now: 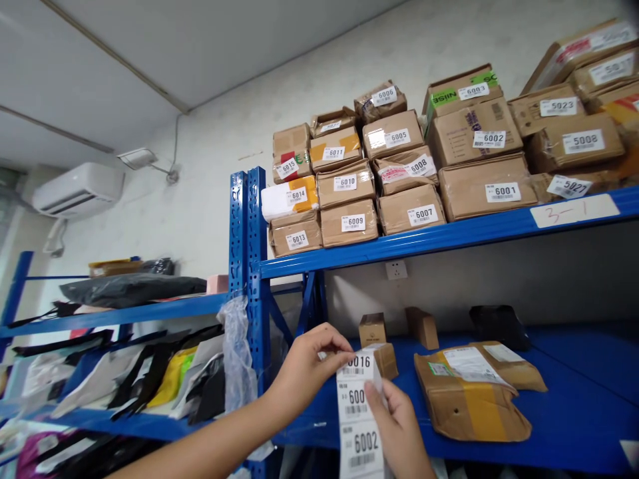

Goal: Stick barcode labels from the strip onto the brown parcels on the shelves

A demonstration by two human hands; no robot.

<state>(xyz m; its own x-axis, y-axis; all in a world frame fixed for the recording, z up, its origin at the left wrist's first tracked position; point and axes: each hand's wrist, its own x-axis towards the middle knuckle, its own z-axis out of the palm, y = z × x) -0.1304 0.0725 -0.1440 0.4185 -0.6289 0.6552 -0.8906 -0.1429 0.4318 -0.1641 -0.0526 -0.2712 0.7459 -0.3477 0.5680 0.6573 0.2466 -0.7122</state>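
A strip of white barcode labels (360, 439) hangs in front of the lower shelf, printed with numbers such as 6002. Thumb and fingers of my left hand (319, 352) pinch its top end, at the label ending in 016. Lower down, my right hand (397, 422) grips the strip's right edge, thumb across the front. Behind the strip, a small brown carton (387, 360) is partly covered. To the right of my hands lies a brown parcel with yellow tape (476, 409), on the blue shelf.
Numbered cardboard boxes (349, 222) are stacked on the upper blue shelf (439, 234). A blue perforated post (256, 266) stands left of my hands, plastic wrap (234, 352) hanging beside it. Bagged packages (172, 379) fill the left rack. A black package (499, 326) sits at the back.
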